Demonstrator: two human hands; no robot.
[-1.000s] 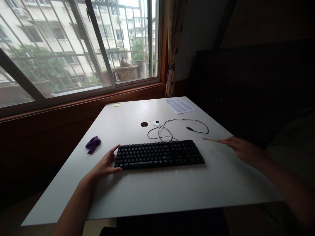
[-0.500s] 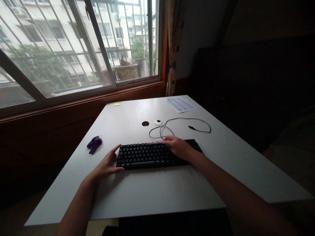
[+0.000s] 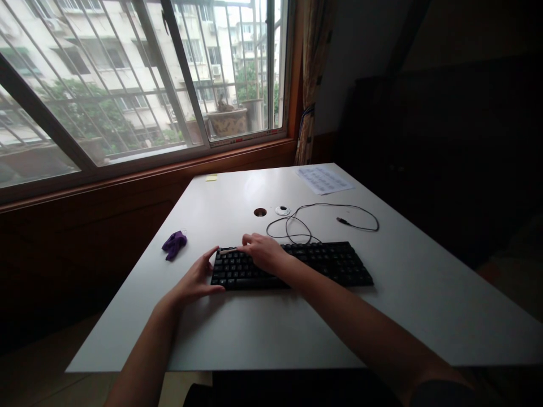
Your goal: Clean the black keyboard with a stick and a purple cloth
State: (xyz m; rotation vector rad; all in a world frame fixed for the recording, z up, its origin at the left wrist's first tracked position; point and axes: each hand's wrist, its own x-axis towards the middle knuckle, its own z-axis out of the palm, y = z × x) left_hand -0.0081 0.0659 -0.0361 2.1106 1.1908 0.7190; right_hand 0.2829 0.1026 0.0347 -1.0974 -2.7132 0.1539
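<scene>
A black keyboard (image 3: 335, 263) lies flat on the white table (image 3: 263, 333). My left hand (image 3: 199, 278) grips its left end, thumb at the near corner and fingers at the far corner. Over the upper left keys, my right hand (image 3: 261, 251) pinches a thin, light-coloured stick (image 3: 229, 250), whose tip reaches the keys near the top left corner. The right forearm passes over the keyboard's middle and hides part of the keys. From the back edge runs a black cable (image 3: 314, 204), loosely looped, ending in a plug (image 3: 343, 221).
Left of the keyboard lies a purple cloth (image 3: 174, 245). Behind it are a round hole (image 3: 260, 212) and a white ring-shaped cover (image 3: 282, 210). Printed paper (image 3: 324, 180) and a yellow note (image 3: 211, 177) lie at the far edge, near the window.
My right hand has moved left along the keyboard's top rows with the stick, uncovering the right-hand keys. My left hand keeps its hold. The whole view has shifted slightly.
</scene>
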